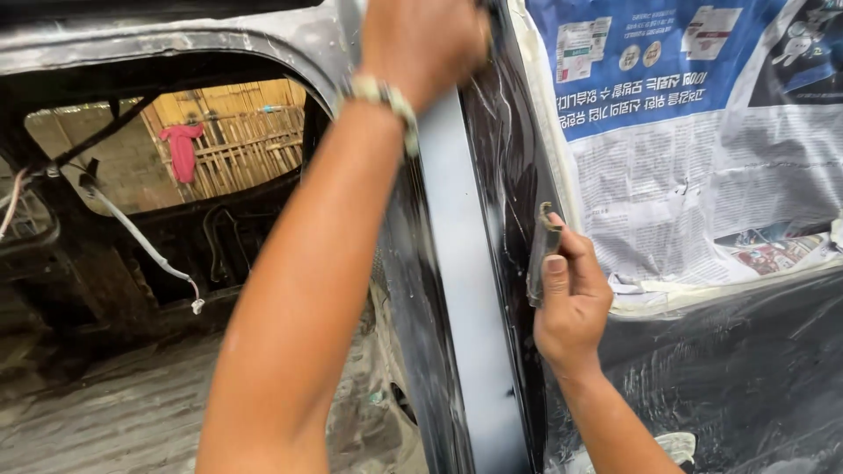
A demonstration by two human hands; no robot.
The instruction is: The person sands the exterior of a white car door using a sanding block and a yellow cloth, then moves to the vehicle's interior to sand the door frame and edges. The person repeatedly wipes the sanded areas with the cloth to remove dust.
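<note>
Stripped-out car shell, bamboo fence showing through the empty rear window opening [167,140].

Newspaper [702,149] is masked over the side window on the right, wet black door panel [755,369] below it. The left hand [421,44] is clenched around the top of the dark pillar [474,290], beaded bracelet [386,96] on the wrist. The right hand [571,298] is pinching a small folded piece of sandpaper [543,254] flat against the pillar's edge, just beside the papered glass. A loose white wire [145,241] dangles inside the cabin.
</note>
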